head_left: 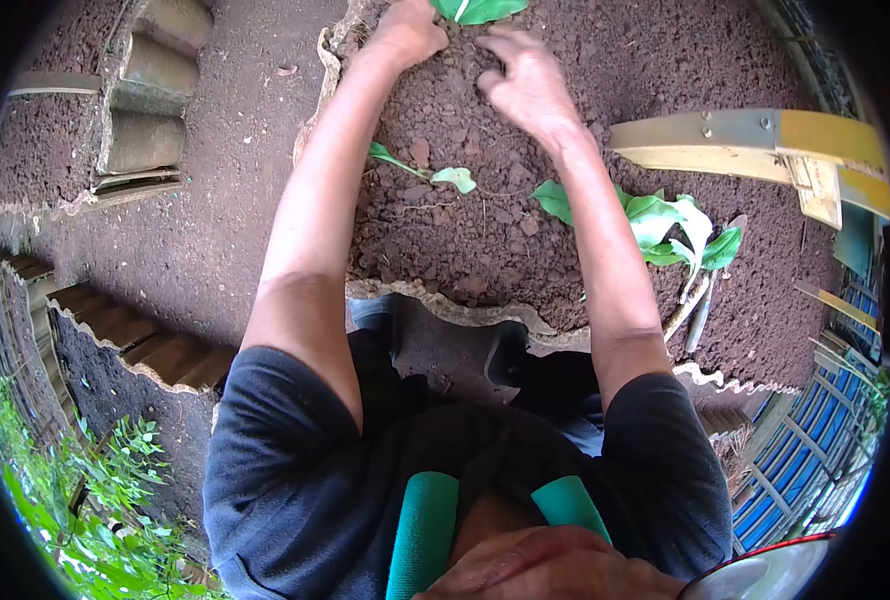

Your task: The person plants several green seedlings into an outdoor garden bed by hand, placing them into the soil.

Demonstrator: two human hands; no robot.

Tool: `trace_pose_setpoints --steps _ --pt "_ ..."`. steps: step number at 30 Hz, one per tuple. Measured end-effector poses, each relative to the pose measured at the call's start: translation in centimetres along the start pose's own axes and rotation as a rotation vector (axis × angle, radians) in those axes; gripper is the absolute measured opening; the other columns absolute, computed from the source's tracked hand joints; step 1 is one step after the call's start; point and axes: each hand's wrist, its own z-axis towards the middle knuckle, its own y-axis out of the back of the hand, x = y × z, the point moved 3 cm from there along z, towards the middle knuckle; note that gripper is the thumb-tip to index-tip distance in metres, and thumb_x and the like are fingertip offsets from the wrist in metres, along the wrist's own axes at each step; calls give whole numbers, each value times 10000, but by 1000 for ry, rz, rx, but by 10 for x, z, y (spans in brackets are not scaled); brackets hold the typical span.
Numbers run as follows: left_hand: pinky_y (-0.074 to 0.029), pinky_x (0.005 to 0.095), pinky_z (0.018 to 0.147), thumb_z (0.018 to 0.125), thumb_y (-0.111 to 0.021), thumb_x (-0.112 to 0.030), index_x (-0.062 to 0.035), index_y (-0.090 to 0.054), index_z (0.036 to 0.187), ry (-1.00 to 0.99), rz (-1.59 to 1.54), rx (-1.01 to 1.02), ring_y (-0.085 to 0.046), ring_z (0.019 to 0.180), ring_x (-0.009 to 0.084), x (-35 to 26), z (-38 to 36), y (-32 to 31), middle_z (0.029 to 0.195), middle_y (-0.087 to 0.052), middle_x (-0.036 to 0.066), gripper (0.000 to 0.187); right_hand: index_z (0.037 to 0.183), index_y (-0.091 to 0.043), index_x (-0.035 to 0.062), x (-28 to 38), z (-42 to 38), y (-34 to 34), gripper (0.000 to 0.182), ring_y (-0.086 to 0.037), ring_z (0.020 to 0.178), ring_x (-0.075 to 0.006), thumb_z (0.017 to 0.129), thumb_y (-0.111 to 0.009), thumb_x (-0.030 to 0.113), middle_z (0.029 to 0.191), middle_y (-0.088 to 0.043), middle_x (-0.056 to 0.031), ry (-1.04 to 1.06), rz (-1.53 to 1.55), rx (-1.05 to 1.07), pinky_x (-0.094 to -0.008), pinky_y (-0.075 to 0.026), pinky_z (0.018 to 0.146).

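My left hand [410, 36] presses its fingertips toward the brown soil [465, 130] at the top of the head view, beside a broad green leaf [485, 10] with a pale midrib. The frame edge cuts off part of this hand, and its fingers are mostly hidden. Across from it, my right hand [532, 85] is slightly blurred, thumb and fingers apart, close over the soil with nothing visible in it. A small seedling [452, 179] stands or leans in the bed between my forearms. Several leafy seedlings [665, 222] lie in a bunch beyond my right forearm.
A corrugated edging [445, 298] borders the bed in front of my body. At right, a yellow and grey curved frame [765, 135] reaches over the soil. Near the bunch lies a stick-like piece [700, 318]. Other edged beds [150, 100] and a dirt path [235, 150] are on the left.
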Motion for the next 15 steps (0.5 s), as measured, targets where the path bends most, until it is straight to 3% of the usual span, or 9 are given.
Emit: trace_pose_setpoints --steps 2,3,4,5,6,7,9,12,15 --pt "-533 356 902 821 -745 -119 -32 -732 1143 -110 -367 -38 -688 1011 221 1 10 16 1052 -747 91 334 1198 -734 43 -17 12 12 408 -542 1325 -378 832 -554 28 1358 -642 -218 -156 168 -69 -433 -426 1153" --pt "-531 353 901 822 -741 -111 -32 -732 1137 -36 -424 -77 -687 1012 214 -3 8 17 1047 -749 87 325 1196 -752 64 -23 25 23 410 -683 1169 -344 861 -523 4 1348 -659 -221 -181 69 -110 -449 -515 1060" --pt "-530 350 900 822 -737 -103 -32 -733 1131 35 -478 -114 -686 1014 206 -16 6 20 1041 -751 82 317 1197 -731 9 -45 37 18 321 -655 1183 -371 910 -604 73 1348 -648 -225 -426 174 -85 -482 -505 1048" --pt "-528 347 899 823 -732 -95 -31 -734 1126 106 -533 -152 -685 1016 198 -22 5 22 1035 -752 78 309 1129 -752 -10 -85 58 -6 321 -656 1176 -362 864 -610 105 1141 -730 -221 -264 56 -277 -419 -469 1085" --pt "-531 349 886 792 -759 -125 -35 -739 1106 -78 -638 -201 -685 992 180 8 33 -7 987 -760 60 327 1098 -761 -15 -89 69 -11 380 -701 1084 -381 803 -521 -4 1102 -739 -240 -165 59 -306 -390 -529 1008" --pt "-539 378 885 756 -787 -164 -37 -740 1086 15 -552 -86 -691 980 249 7 32 -10 1060 -725 122 357 1091 -764 -14 -91 80 -18 389 -699 1088 -380 791 -516 -13 1108 -738 -242 -147 70 -261 -387 -528 1008" --pt "-545 417 896 713 -816 -189 -59 -690 1212 17 -51 -431 -665 1024 343 1 28 -27 1151 -631 202 530 1076 -770 -12 -89 95 -30 407 -694 1095 -378 769 -505 -30 1121 -737 -246 -105 88 -165 -380 -527 1008" --pt "-544 454 924 669 -842 -205 -49 -414 1505 208 -199 -383 -593 1122 418 -27 23 -25 1219 -519 246 951 1044 -789 0 -65 98 -19 424 -713 1062 -347 763 -478 -69 1098 -755 -228 -136 436 86 -344 -524 1007" --pt "-546 475 921 700 -828 -197 -35 -345 1541 107 -150 -436 -604 1103 434 -12 25 -30 1256 -480 243 983 1069 -792 13 -56 98 -13 430 -720 1077 -326 777 -487 -70 1087 -766 -207 -192 457 67 -364 -532 975"
